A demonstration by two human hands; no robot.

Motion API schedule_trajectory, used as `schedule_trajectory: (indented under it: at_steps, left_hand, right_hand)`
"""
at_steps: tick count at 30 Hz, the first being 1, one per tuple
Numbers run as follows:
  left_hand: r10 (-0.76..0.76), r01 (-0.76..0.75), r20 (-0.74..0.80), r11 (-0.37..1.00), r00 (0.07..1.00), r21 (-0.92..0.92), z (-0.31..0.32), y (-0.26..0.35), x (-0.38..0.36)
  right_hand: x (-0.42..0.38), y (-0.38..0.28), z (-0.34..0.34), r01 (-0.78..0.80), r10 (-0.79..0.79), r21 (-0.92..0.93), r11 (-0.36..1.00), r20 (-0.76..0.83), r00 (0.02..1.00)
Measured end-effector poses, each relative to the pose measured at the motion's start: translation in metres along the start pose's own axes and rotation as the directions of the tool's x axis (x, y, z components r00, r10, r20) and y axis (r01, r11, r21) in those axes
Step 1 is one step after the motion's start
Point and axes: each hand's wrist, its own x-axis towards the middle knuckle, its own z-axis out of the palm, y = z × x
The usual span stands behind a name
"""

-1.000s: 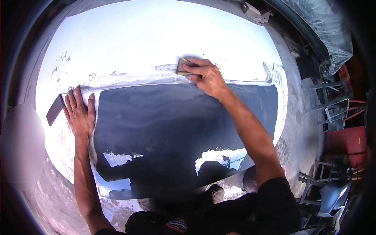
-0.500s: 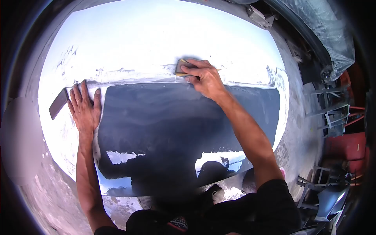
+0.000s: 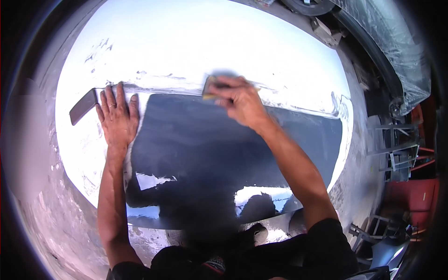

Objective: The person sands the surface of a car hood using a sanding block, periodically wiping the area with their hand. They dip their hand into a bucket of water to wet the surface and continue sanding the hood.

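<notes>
A large white vehicle body panel (image 3: 186, 42) with a dark glossy section (image 3: 224, 135) spreads out below me. My right hand (image 3: 240, 100) grips a sanding block (image 3: 210, 87), grey with a yellowish edge, pressed on the white strip just above the dark section. Motion blurs the block and the fingers. On the left, my left hand (image 3: 117, 119) lies flat with fingers stretched out on the white surface, a ring on one finger. Beside its fingertips is a dark grey slanted rectangle (image 3: 84, 107). Grey smears run along the white strip between the hands.
A plastic-wrapped part (image 3: 392, 51) and a dark tyre-like ring (image 3: 308, 5) stand at the upper right. Metal stands (image 3: 401, 144) and a red box (image 3: 417, 200) are on the right. Grey concrete floor (image 3: 60, 224) surrounds the panel.
The view has shifted, so the panel appears tilted and further right. My right hand has moved the sanding block left along the strip. My left hand stays flat beside the dark rectangle.
</notes>
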Motion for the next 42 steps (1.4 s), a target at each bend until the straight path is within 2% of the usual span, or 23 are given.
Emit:
schedule_trajectory:
  at_steps: [2, 4, 6, 8, 10, 11, 12, 14, 15, 18, 20, 22, 23, 24, 26, 27, 30, 32, 35, 38, 40, 41, 42]
  left_hand:
    - [0.022, -0.022, -0.019, 0.999, 1.000, -0.026, 0.001, -0.002, -0.001]
    - [0.028, -0.029, -0.024, 0.998, 0.999, -0.049, 0.003, -0.004, -0.001]
    - [0.034, -0.038, -0.042, 0.994, 0.999, -0.102, 0.004, -0.004, -0.001]
    - [0.060, -0.069, -0.081, 0.991, 0.995, -0.117, 0.005, -0.006, -0.002]
    - [0.082, -0.096, -0.109, 0.987, 0.991, -0.130, 0.005, -0.009, -0.002]
    - [0.087, -0.105, -0.123, 0.983, 0.989, -0.152, 0.007, -0.010, -0.003]
    - [0.099, -0.123, -0.139, 0.977, 0.985, -0.172, 0.007, -0.011, -0.003]
    - [0.106, -0.139, -0.170, 0.970, 0.980, -0.197, 0.008, -0.012, -0.002]
    - [0.098, -0.142, -0.194, 0.962, 0.976, -0.231, 0.009, -0.012, -0.003]
    - [0.106, -0.172, -0.224, 0.939, 0.969, -0.298, 0.009, -0.017, -0.002]
    - [0.102, -0.193, -0.261, 0.917, 0.960, -0.350, 0.016, -0.023, -0.005]
    - [0.116, -0.262, -0.311, 0.835, 0.944, -0.484, 0.018, -0.029, 0.000]
    - [0.129, -0.272, -0.311, 0.835, 0.942, -0.478, 0.018, -0.031, -0.001]
    - [0.124, -0.281, -0.328, 0.826, 0.936, -0.489, 0.018, -0.031, -0.005]
    - [0.130, -0.306, -0.352, 0.804, 0.927, -0.509, 0.017, -0.032, -0.004]
    - [0.118, -0.294, -0.341, 0.799, 0.932, -0.525, 0.019, -0.035, -0.002]
    - [0.109, -0.257, -0.292, 0.804, 0.950, -0.536, 0.015, -0.028, 0.000]
    - [0.069, -0.217, -0.278, 0.808, 0.958, -0.548, 0.009, -0.028, -0.005]
    - [0.082, -0.203, -0.260, 0.855, 0.962, -0.477, 0.014, -0.026, -0.001]
    - [0.102, -0.232, -0.291, 0.857, 0.951, -0.459, 0.003, -0.016, -0.002]
    - [0.038, -0.173, -0.232, 0.785, 0.972, -0.595, -0.017, -0.014, -0.011]
    - [-0.062, -0.184, -0.282, 0.624, 0.957, -0.760, -0.019, -0.006, -0.025]
    - [-0.190, 0.008, -0.105, 0.515, 0.976, -0.857, -0.014, 0.002, -0.043]
  right_hand:
    - [0.000, -0.024, 0.008, 0.189, -0.185, -0.032, 0.982, 0.100, 0.978]
    - [0.019, -0.026, 0.022, 0.205, -0.202, -0.040, 0.978, 0.066, 0.977]
    - [0.034, -0.037, 0.038, 0.043, -0.049, -0.088, 0.995, -0.074, 0.996]
    - [0.025, -0.047, 0.046, 0.098, -0.110, -0.123, 0.988, -0.096, 0.989]
    - [-0.007, -0.074, 0.051, 0.290, -0.297, -0.091, 0.953, -0.072, 0.952]
    - [-0.011, -0.082, 0.053, 0.309, -0.312, -0.054, 0.949, -0.043, 0.949]
    - [-0.004, -0.084, 0.054, 0.307, -0.309, -0.045, 0.951, -0.046, 0.950]
    - [0.028, -0.084, 0.053, 0.112, -0.114, -0.075, 0.991, -0.016, 0.993]
    - [0.039, -0.083, 0.067, 0.128, -0.140, -0.105, 0.986, -0.116, 0.983]
    - [0.014, -0.109, 0.082, 0.264, -0.276, -0.137, 0.955, -0.070, 0.959]
    - [0.011, -0.131, 0.096, 0.287, -0.293, -0.059, 0.956, -0.164, 0.942]
    - [0.044, -0.131, 0.093, 0.082, -0.094, -0.081, 0.993, -0.152, 0.984]
    - [0.056, -0.133, 0.106, 0.049, -0.088, -0.142, 0.989, -0.281, 0.956]
    - [0.049, -0.135, 0.113, 0.041, -0.080, -0.141, 0.989, -0.285, 0.955]
    - [0.025, -0.141, 0.118, 0.160, -0.193, -0.150, 0.976, -0.241, 0.951]
    - [0.006, -0.141, 0.121, 0.296, -0.317, -0.113, 0.948, -0.295, 0.901]
    - [0.022, -0.103, 0.100, 0.135, -0.173, -0.186, 0.973, -0.207, 0.963]
    - [0.038, -0.082, 0.076, -0.051, 0.005, -0.159, 0.986, -0.279, 0.960]
    - [0.004, -0.110, 0.086, -0.094, -0.016, -0.263, 0.960, -0.389, 0.921]
    - [-0.026, -0.147, 0.081, -0.204, 0.128, -0.253, 0.946, -0.289, 0.949]
    - [-0.023, -0.160, 0.062, -0.260, 0.262, -0.129, 0.957, -0.004, 0.965]
    - [-0.014, -0.164, 0.037, -0.276, 0.296, -0.129, 0.953, 0.185, 0.937]
    - [-0.014, -0.159, 0.027, -0.281, 0.294, -0.094, 0.955, 0.170, 0.941]
